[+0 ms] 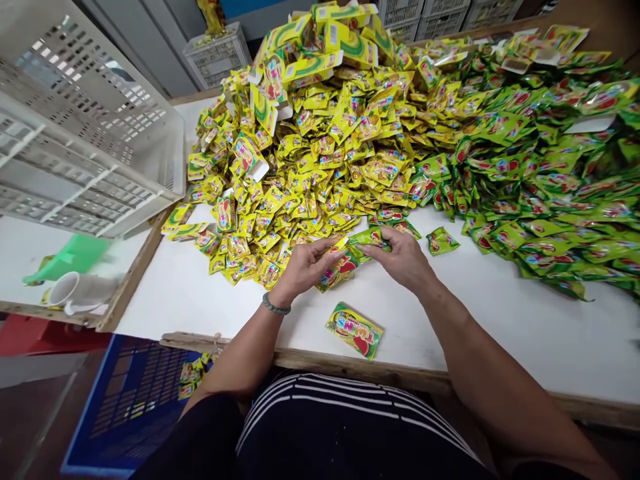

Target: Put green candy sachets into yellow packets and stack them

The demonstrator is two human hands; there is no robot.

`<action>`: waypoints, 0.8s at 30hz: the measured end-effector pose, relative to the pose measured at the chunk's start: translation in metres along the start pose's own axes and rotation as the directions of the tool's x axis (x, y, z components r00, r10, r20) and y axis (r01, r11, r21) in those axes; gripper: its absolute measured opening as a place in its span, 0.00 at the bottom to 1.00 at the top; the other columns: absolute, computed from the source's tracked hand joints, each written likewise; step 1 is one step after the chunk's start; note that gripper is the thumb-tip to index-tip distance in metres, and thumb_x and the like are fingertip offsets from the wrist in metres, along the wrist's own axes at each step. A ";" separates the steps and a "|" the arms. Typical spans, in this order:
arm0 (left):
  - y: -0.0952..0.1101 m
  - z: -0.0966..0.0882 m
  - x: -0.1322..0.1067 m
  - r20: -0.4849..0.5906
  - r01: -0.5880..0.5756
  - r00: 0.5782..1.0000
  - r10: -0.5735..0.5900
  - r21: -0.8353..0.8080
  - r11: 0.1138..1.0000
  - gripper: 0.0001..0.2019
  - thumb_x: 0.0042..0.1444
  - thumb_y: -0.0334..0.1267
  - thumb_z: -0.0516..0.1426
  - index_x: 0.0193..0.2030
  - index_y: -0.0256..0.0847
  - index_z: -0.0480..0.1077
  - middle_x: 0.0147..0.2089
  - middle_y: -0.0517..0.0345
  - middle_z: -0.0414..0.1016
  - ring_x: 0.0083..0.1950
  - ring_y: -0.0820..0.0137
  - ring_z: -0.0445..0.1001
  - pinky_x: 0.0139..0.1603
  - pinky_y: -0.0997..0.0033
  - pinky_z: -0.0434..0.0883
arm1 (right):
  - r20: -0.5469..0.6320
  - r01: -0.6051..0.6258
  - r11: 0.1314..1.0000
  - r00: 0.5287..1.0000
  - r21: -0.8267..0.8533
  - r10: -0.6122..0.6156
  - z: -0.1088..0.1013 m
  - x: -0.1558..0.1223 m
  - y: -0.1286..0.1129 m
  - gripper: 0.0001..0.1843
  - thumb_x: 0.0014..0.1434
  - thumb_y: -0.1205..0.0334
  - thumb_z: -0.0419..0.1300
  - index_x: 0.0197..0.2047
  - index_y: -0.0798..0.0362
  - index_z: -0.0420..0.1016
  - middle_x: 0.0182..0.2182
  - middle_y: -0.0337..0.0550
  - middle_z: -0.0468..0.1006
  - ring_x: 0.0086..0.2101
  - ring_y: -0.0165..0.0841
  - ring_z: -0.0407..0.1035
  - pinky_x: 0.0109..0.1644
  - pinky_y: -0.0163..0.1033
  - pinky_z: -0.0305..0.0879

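Note:
My left hand [311, 265] is closed around a small printed candy box [342, 268], held just above the white tabletop. In my right hand [400, 255], a green candy packet [367, 237] is pinched between thumb and fingers, its left end touching or at the top end of the box; I cannot tell whether it is partly inside. Nearer to me, another candy box [355, 331] lies flat on the table. To the right of my right hand is a single loose green packet [443, 241].
Beyond my hands spreads a heap of yellow packets [320, 180], with flat boxes [345, 40] on top. Green packets [530, 167] pile up at right. A white crate [100, 153] stands at left, near a white mug [83, 291]. Below the table edge sits a blue crate [125, 393].

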State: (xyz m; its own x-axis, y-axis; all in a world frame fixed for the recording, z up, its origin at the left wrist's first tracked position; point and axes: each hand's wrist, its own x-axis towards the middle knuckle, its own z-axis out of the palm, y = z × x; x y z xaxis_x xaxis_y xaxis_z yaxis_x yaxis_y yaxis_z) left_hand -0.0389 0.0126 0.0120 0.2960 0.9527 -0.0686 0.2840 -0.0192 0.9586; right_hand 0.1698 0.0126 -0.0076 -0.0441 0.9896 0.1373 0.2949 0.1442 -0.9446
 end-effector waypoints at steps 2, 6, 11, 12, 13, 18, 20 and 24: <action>0.000 0.001 0.000 -0.006 0.002 1.000 -0.002 0.003 1.000 0.18 0.49 0.48 0.66 0.43 0.39 0.80 0.35 0.56 0.81 0.34 0.70 0.74 0.33 0.74 0.68 | -0.067 0.009 1.000 0.998 0.005 -0.008 0.006 -0.002 -0.002 0.17 0.51 0.43 0.65 0.31 0.50 0.77 0.28 0.39 0.76 0.33 0.35 0.68 0.39 0.41 0.65; -0.002 0.006 0.002 -0.011 0.001 1.000 -0.002 -0.066 0.998 0.20 0.44 0.46 0.69 0.43 0.38 0.80 0.38 0.55 0.82 0.35 0.70 0.75 0.36 0.73 0.71 | -0.128 0.003 1.000 0.992 -0.027 -0.006 0.014 -0.007 -0.005 0.15 0.52 0.47 0.66 0.35 0.50 0.77 0.28 0.37 0.76 0.30 0.33 0.67 0.36 0.39 0.64; 0.003 0.008 0.001 0.018 0.109 0.994 -0.109 -0.323 0.940 0.22 0.39 0.46 0.71 0.40 0.37 0.78 0.38 0.55 0.82 0.35 0.70 0.77 0.38 0.71 0.73 | -0.124 0.157 0.978 0.977 -0.140 -0.174 0.014 -0.009 0.000 0.11 0.60 0.52 0.59 0.34 0.48 0.78 0.34 0.44 0.78 0.38 0.39 0.69 0.45 0.46 0.64; 0.005 0.009 0.000 0.026 0.125 0.992 -0.124 -0.355 0.927 0.22 0.39 0.45 0.71 0.40 0.37 0.78 0.38 0.55 0.82 0.35 0.70 0.78 0.38 0.71 0.74 | -0.152 0.188 0.969 0.965 -0.163 -0.213 0.014 -0.008 0.002 0.11 0.60 0.52 0.60 0.32 0.48 0.79 0.37 0.45 0.78 0.42 0.40 0.68 0.48 0.49 0.63; 0.006 0.009 -0.001 0.036 0.137 0.990 -0.133 -0.374 0.917 0.22 0.38 0.45 0.72 0.40 0.37 0.78 0.38 0.55 0.82 0.35 0.70 0.78 0.37 0.71 0.74 | -0.173 0.211 0.961 0.955 -0.181 -0.243 0.014 -0.007 0.003 0.10 0.59 0.53 0.61 0.31 0.48 0.79 0.39 0.46 0.77 0.44 0.42 0.68 0.51 0.51 0.61; 0.005 0.010 -0.004 0.093 0.196 0.981 -0.172 -0.429 0.882 0.23 0.36 0.43 0.73 0.40 0.36 0.77 0.39 0.55 0.82 0.35 0.71 0.78 0.37 0.72 0.74 | -0.089 0.232 0.958 0.965 -0.167 -0.249 0.016 -0.007 0.010 0.09 0.59 0.54 0.62 0.30 0.46 0.81 0.44 0.45 0.78 0.50 0.43 0.65 0.58 0.57 0.57; 0.003 0.010 -0.004 0.104 0.215 0.976 -0.189 -0.424 0.880 0.23 0.36 0.43 0.73 0.39 0.35 0.77 0.37 0.56 0.82 0.34 0.71 0.78 0.36 0.72 0.74 | -0.031 0.209 0.969 0.976 -0.135 -0.215 0.014 -0.006 0.013 0.09 0.58 0.53 0.63 0.30 0.45 0.81 0.46 0.44 0.78 0.52 0.44 0.65 0.59 0.58 0.55; 0.001 0.006 -0.005 0.130 0.239 0.970 -0.204 -0.397 0.886 0.23 0.36 0.41 0.73 0.40 0.35 0.78 0.35 0.55 0.82 0.33 0.71 0.78 0.35 0.73 0.74 | 0.033 0.159 0.985 0.987 -0.066 -0.157 0.005 -0.004 0.015 0.10 0.55 0.50 0.66 0.28 0.45 0.81 0.50 0.41 0.77 0.54 0.45 0.67 0.62 0.61 0.52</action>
State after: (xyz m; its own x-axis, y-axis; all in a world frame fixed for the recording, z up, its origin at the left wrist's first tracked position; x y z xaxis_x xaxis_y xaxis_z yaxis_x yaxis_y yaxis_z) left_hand -0.0349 0.0059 0.0121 0.3476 0.8892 -0.2976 -0.0400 0.3312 0.9427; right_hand 0.1694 0.0112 -0.0243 -0.1211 0.9541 0.2738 0.3463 0.2991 -0.8892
